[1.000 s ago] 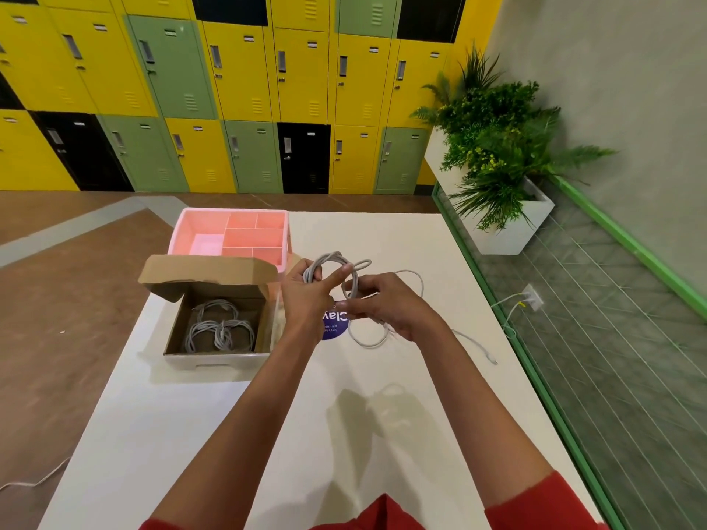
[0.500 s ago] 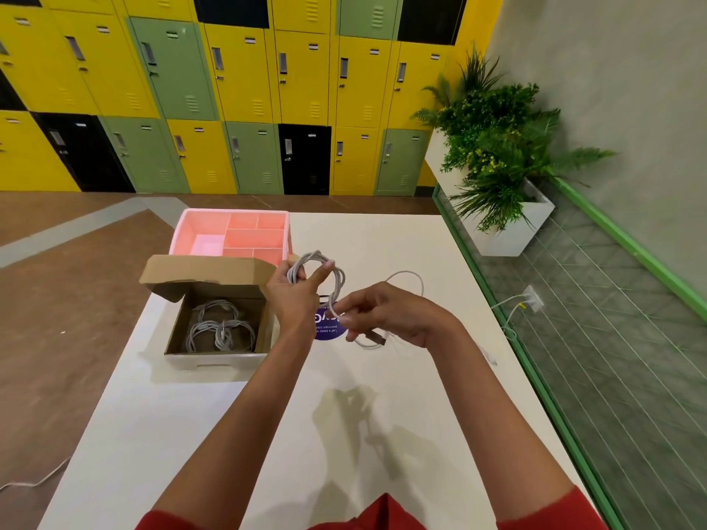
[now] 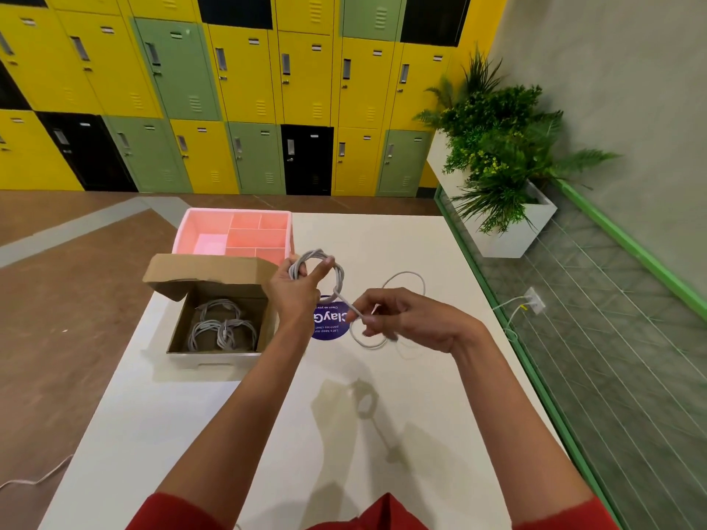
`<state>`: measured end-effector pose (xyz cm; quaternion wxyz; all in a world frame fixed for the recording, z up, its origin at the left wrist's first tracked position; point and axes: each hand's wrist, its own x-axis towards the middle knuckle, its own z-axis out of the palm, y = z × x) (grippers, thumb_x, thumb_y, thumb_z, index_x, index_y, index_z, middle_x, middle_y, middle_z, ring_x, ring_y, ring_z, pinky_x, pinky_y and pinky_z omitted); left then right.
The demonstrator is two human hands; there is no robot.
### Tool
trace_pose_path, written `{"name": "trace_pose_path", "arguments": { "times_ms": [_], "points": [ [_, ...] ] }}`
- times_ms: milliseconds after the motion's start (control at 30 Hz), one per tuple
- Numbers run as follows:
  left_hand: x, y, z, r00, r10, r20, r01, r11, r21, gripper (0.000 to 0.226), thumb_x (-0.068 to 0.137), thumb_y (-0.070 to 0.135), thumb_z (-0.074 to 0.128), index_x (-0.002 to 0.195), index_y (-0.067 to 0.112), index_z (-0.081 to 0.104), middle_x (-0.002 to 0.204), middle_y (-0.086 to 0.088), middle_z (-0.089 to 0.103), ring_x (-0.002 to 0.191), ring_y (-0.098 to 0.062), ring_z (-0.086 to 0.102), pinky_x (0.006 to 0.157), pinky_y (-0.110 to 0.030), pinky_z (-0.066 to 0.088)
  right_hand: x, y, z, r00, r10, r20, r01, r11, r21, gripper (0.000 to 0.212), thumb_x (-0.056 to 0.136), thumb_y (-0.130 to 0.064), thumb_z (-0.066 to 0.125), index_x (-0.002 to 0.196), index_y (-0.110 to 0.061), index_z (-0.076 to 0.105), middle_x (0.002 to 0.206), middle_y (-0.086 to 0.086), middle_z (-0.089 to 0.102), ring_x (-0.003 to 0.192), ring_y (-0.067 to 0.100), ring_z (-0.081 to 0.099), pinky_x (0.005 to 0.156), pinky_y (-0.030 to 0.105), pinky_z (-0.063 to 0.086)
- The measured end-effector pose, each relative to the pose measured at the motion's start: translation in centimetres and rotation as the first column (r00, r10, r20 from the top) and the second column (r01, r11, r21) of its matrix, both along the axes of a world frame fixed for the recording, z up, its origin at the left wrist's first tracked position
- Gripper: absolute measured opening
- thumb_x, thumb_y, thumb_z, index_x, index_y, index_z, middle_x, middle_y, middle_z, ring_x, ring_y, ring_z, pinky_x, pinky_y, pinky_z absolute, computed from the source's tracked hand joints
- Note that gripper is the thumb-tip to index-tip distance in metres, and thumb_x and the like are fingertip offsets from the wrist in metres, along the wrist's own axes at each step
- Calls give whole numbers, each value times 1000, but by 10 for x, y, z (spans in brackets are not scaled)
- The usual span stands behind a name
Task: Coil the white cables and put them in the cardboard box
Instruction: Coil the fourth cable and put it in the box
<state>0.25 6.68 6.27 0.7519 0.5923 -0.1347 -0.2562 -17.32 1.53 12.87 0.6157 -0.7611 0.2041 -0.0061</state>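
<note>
Matt cardboard box (image 3: 208, 271) (braided cable (image 3: 338, 279))

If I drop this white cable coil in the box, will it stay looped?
Probably floppy: the free tail of the white cable sags loosely past the right hand. Likely light: the left hand holds its coil on a few fingers. Coiled cables in the cardboard box lie in rings, so likely yes.

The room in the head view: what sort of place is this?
Probably a shared office or coworking common area. A wall of yellow, green and black lockers stands behind the white table, a planter of greenery sits beside it, and a purple sticker seems to mention pantries.
</note>
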Motion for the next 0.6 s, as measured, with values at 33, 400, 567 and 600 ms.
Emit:
{"name": "trace_pose_path", "arguments": {
  "times_ms": [33,400,567,600],
  "points": [
    [1,-1,0,1000,7,-3,-7,1000,-7,36,68,18,85,76,9,50,47,12,45,44,-8,34,43,-25,34,0,1,-4,1000,-14,2,14,996,91,21,98,-1,47,116,3,57,87,-3,56,76,12,54,59,17,42],
    [8,-2,2,998,23,-61,-25,999,-22,45,66,25,86,95,0,63,65,-4,51,49,-12,36,41,-22,37,6,8,-21,983,-181,-31,182,983,36,24,102,-29,44,96,-13,60,67,-7,53,52,6,36,46,21,23],
    [8,-3,4,999,4,-49,-5,1000,-26,41,66,26,86,89,6,60,61,0,51,45,-10,38,42,-22,38,9,5,-23,988,-133,-82,140,987,77,17,100,-24,48,94,-11,58,70,-2,57,55,7,44,45,16,27],
    [6,-3,4,999,-9,-51,7,1000,-25,41,66,28,86,88,7,58,58,3,51,42,-8,38,42,-21,37,9,5,-25,988,-129,-85,138,986,99,16,100,-21,50,94,-10,58,74,1,58,58,8,49,45,14,33]
  ]
}}
